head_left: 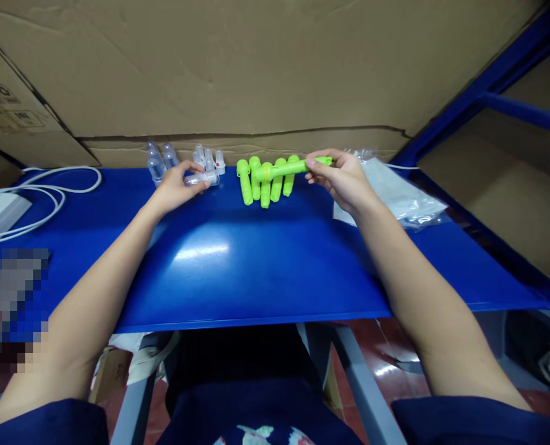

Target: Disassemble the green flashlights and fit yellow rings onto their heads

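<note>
My left hand (175, 187) is closed around a clear plastic tube-shaped piece (205, 178), thumb below and fingers above. My right hand (342, 179) pinches the end of a bright green plastic flashlight-shaped handle (293, 168), its wider head pointing left. Beneath that handle, several matching green handles (245, 182) lie in a row on the blue table. Just behind my left hand are more clear plastic pieces (154, 162) with rounded, stepped tops. Small clear-and-white pieces (220, 162), one with a red spot, stand near the wall.
A clear plastic bag with white sheeting (393, 188) lies right of my right hand. White cable (62, 191) coils at the left beside a white device (6, 216). Cardboard (266, 68) walls the blue table's (256, 266) back; a blue metal frame (469, 99) rises at right.
</note>
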Available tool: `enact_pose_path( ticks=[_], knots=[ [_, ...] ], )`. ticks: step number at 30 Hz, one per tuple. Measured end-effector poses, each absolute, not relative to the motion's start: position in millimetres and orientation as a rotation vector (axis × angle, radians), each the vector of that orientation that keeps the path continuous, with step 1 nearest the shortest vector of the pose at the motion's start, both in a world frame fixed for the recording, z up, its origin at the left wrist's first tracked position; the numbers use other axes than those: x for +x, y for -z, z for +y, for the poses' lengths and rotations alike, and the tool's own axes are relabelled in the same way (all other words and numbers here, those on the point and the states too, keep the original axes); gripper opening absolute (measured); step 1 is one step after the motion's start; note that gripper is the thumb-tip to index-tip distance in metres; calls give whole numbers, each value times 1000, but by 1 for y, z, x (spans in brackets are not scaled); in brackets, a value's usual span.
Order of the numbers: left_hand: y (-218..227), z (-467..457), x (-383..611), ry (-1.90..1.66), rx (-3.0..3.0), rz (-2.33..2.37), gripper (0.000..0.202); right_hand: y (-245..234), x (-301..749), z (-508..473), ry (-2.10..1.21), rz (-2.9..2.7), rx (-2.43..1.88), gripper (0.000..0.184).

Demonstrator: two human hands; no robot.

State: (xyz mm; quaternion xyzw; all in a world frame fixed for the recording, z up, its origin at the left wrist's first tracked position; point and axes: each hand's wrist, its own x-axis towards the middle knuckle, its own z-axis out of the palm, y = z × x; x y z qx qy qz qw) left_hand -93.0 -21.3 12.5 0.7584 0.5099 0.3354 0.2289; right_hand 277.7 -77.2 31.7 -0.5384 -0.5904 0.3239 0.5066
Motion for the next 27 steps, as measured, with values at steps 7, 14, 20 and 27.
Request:
enact_pose_path(
  ticks=[7,14,20,27],
  knots=[
    [-16,-19,-100,-1025,2072,1551,48,-27,280,-74,-803,-1416,-1247,38],
    [-22,-28,-92,-947,2165,1638,41,-28,276,-76,-824,-1373,-1282,43],
    [-20,-28,-87,-1032,2181,1622,57,-28,275,-77,-830,-1383,-1243,45],
    [-14,-21,-89,-1038,2195,1570,60,-20,279,-68,-829,-1369,-1181,47]
  ],
)
